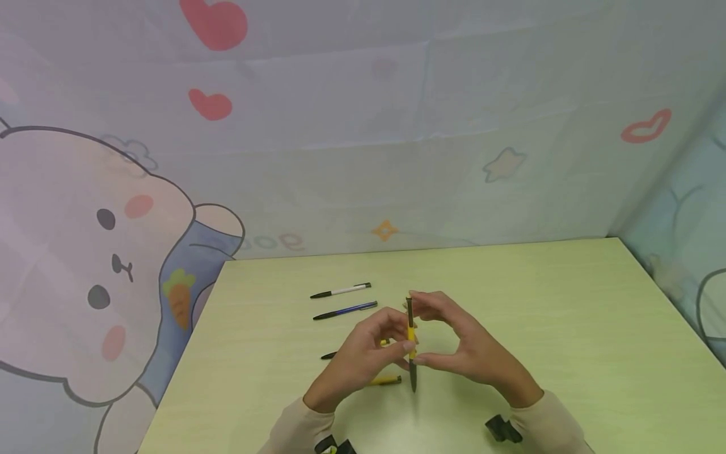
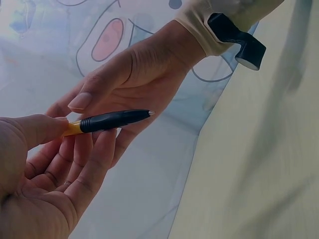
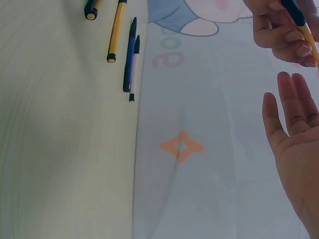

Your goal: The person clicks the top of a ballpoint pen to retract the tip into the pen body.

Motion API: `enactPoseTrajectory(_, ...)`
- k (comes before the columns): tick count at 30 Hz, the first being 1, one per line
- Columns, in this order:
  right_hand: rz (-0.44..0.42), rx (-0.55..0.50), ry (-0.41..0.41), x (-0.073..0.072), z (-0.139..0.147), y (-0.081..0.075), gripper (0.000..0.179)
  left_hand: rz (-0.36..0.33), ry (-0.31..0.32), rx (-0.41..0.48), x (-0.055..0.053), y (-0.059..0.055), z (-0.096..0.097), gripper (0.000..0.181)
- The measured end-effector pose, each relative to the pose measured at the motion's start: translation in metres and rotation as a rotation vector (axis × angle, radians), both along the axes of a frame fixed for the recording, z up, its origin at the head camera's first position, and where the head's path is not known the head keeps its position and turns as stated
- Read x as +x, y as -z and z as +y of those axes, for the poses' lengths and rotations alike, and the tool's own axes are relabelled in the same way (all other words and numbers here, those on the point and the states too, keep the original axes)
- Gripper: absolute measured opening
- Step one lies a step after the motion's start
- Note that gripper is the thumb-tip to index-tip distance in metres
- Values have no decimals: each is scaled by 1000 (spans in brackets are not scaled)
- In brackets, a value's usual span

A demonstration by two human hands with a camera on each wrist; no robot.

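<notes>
A yellow and black pen [image 1: 411,334] is held off the table, its black tip end pointing down in the head view. My left hand [image 1: 368,353] pinches its yellow barrel between thumb and fingers. In the left wrist view a small point shows at the pen's black end [image 2: 114,120]. My right hand [image 1: 473,347] is on the pen's other side, thumb and fingers spread apart. Its fingertips are by the pen's upper end; whether they touch it I cannot tell. Several fingers of the right hand [image 3: 299,144] look straight in the right wrist view.
Left of the hands on the pale yellow-green table [image 1: 567,302] lie a white and black pen [image 1: 340,291], a blue and black pen [image 1: 345,310] and two yellow pens, one [image 1: 386,381] partly behind the left hand. A printed cloth [image 1: 340,157] hangs along the back edge.
</notes>
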State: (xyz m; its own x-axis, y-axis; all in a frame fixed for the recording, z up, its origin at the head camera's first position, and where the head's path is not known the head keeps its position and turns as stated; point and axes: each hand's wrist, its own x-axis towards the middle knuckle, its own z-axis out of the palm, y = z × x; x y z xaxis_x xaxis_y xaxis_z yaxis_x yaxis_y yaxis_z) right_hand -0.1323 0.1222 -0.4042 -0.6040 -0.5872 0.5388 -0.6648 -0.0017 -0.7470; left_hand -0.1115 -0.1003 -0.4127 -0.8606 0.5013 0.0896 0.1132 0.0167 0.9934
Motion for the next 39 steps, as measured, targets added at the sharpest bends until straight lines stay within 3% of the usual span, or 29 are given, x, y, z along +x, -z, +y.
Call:
enactPoseTrajectory(15, 32, -13, -1, 1, -3, -1, 96, -7, -9, 5, 1, -2, 1, 22)
enactPoseTrajectory(27, -10, 23, 11, -13, 4, 26, 97, -21, -22, 6, 1, -5, 1, 23)
enactPoseTrajectory(35, 18, -7, 14, -5, 1, 9, 95, -13, -25, 14, 1, -6, 3, 21)
enactPoseTrajectory(39, 15, 6, 18, -12, 3, 19, 97, -4, -20, 19, 0, -7, 4, 20)
